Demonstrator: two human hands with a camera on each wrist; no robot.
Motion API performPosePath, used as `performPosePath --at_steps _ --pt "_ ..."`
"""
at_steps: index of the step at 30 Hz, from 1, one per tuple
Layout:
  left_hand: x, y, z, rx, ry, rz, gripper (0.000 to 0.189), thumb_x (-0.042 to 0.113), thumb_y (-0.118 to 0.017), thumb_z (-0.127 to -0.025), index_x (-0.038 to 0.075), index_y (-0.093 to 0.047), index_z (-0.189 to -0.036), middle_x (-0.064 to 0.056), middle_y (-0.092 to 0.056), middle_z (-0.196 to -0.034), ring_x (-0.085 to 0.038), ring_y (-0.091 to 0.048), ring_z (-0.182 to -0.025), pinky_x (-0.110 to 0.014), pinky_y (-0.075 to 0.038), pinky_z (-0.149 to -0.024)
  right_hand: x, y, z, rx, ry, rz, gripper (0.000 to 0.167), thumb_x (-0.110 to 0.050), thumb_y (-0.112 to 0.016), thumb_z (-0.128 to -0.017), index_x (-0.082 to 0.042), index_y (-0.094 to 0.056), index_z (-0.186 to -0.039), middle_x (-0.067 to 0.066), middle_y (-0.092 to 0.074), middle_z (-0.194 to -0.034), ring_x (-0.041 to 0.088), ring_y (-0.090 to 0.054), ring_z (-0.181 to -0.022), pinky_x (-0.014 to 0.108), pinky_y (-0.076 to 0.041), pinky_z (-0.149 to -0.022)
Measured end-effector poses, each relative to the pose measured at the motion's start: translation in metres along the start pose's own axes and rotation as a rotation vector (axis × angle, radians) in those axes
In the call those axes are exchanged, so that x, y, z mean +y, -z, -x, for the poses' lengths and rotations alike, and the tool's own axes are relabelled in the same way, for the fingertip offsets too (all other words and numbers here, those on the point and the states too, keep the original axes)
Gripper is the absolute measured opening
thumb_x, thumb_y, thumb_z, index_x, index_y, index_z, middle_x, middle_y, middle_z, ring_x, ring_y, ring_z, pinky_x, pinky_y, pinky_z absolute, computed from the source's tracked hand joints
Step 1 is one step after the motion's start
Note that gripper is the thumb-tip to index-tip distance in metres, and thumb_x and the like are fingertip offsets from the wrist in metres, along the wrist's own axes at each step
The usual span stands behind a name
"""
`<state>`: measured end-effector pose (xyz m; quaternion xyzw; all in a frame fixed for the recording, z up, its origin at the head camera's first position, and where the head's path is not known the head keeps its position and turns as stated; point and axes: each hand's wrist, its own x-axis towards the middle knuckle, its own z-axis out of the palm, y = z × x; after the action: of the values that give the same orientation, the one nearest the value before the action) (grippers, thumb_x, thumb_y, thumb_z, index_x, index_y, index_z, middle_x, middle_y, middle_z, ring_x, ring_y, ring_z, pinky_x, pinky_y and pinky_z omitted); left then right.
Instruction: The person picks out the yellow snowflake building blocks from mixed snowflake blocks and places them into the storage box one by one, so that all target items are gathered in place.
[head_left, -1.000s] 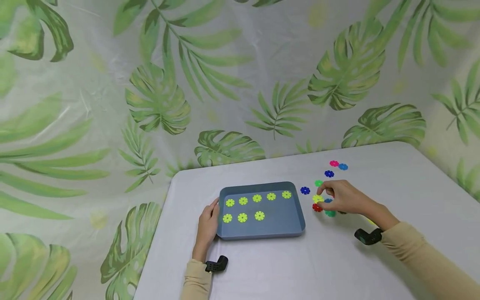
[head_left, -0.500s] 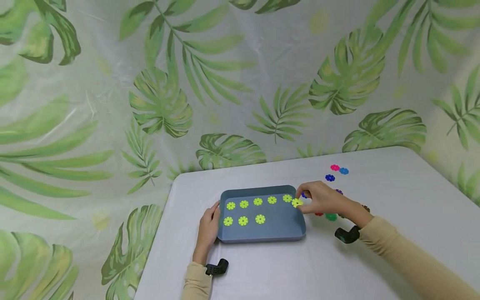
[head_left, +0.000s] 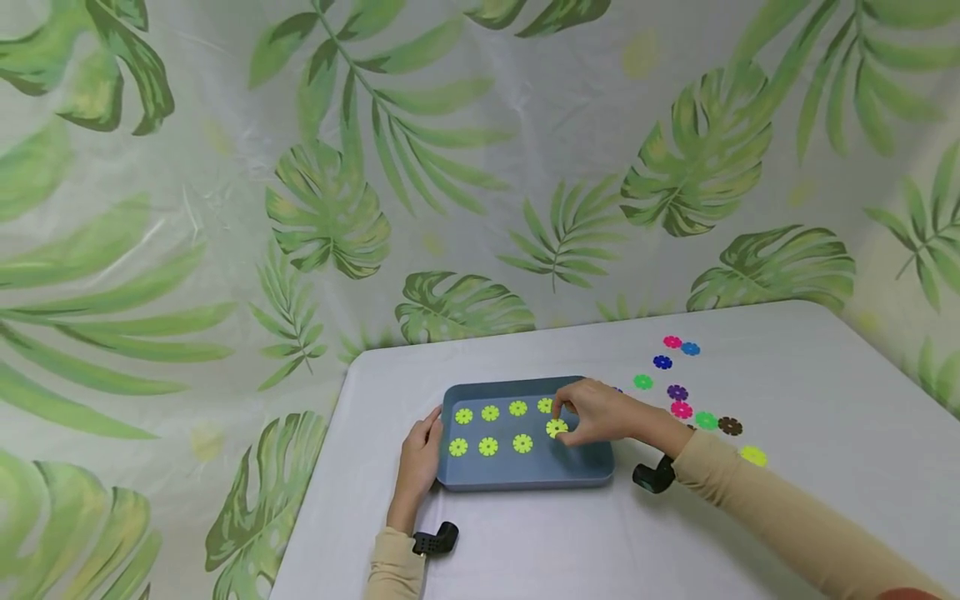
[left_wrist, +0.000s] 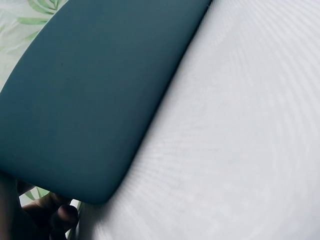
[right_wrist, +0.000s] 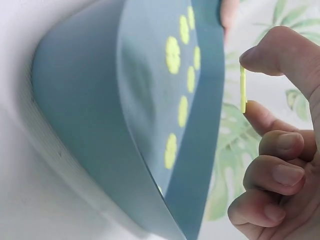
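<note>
A blue-grey tray (head_left: 525,482) lies on the table, with several yellow-green snowflake discs (head_left: 488,447) in two rows inside it. My left hand (head_left: 420,458) holds the tray by its left side; in the left wrist view its fingers (left_wrist: 62,217) show dimly at the tray's edge. Over the right part of the tray, my right hand (head_left: 596,412) pinches one yellow snowflake disc (head_left: 557,428) between thumb and index finger. The right wrist view shows this disc (right_wrist: 243,90) edge-on, apart from the tray, with the other fingers curled. My right hand hides part of the back row.
To the tray's right lie several loose snowflake discs in pink, blue, green, purple and brown, such as a brown disc (head_left: 730,426). A yellow disc (head_left: 753,456) lies near my right sleeve. A leaf-patterned curtain (head_left: 450,167) hangs behind the white table (head_left: 525,550).
My right hand has carried the pinched yellow disc leftward from the loose discs, across the tray's right wall and over its inside. My left hand has stayed at the tray's left side.
</note>
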<state>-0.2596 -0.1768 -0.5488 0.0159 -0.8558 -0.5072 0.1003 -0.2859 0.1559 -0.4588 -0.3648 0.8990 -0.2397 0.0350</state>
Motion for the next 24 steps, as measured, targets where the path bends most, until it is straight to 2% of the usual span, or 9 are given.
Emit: performPosePath --at_steps 4,9,15,24 --pt "0.001 0.000 0.000 -0.002 0.004 0.005 0.047 0.038 -0.045 -0.109 0.014 -0.054 -0.148 -0.005 -0.055 -0.092 -0.019 -0.042 -0.074 -0.034 -0.038 -0.069 -0.002 -0.008 -0.006 -0.031 0.009 0.019 0.021 -0.028 -0.082 -0.080 -0.017 -0.071 -0.093 -0.008 -0.040 -0.062 0.004 -0.032 -0.058 0.024 -0.027 -0.055" --pt "0.001 0.000 0.001 -0.001 0.004 0.000 0.046 0.036 -0.045 -0.109 0.014 -0.054 -0.148 -0.005 -0.058 -0.095 -0.018 -0.044 -0.076 -0.035 -0.038 -0.072 -0.001 -0.018 -0.012 -0.069 0.005 0.063 0.021 -0.032 -0.081 -0.079 -0.019 -0.071 -0.092 -0.009 -0.050 -0.066 0.005 -0.039 -0.061 0.024 -0.033 -0.056" --pt "0.002 0.000 0.002 -0.008 0.006 -0.001 0.045 0.034 -0.045 -0.109 0.013 -0.054 -0.148 -0.005 -0.058 -0.096 -0.018 -0.045 -0.077 -0.036 -0.038 -0.073 -0.001 -0.028 -0.016 -0.116 -0.012 0.110 0.020 -0.034 -0.082 -0.079 -0.021 -0.072 -0.091 -0.011 -0.061 -0.077 0.005 -0.048 -0.068 0.026 -0.043 -0.063" --pt "0.004 0.001 0.002 0.000 -0.007 -0.007 0.044 0.032 -0.046 -0.110 0.011 -0.055 -0.147 -0.004 -0.060 -0.098 -0.018 -0.046 -0.079 -0.036 -0.038 -0.074 0.001 -0.037 -0.020 -0.128 -0.044 0.193 0.022 -0.039 -0.082 -0.076 -0.023 -0.071 -0.087 -0.015 -0.052 -0.067 0.005 -0.046 -0.063 0.028 -0.038 -0.062"
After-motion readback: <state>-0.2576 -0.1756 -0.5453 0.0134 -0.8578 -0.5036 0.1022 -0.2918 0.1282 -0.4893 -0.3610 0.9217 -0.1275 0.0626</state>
